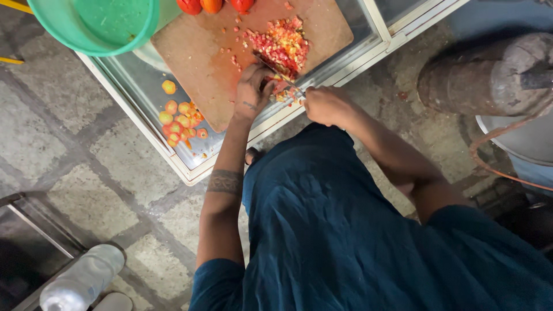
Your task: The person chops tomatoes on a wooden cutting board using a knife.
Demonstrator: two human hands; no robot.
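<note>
Two hands work at the near edge of the brown cutting board [201, 52], with a green bowl [95, 23] off the board's left corner and cut tomato ends [181, 118] on the tabletop [138, 86] beside its left edge. The left hand [252, 92] bunches clenched fingers over tomato at the board's near edge, while the right hand [325, 105], just off that edge, grasps a knife [276, 72] whose blade reaches into the chopped tomato pile [283, 45]. This looks like mid-chopping; the next cut calls for keeping the left fingers curled clear of the blade.
</note>
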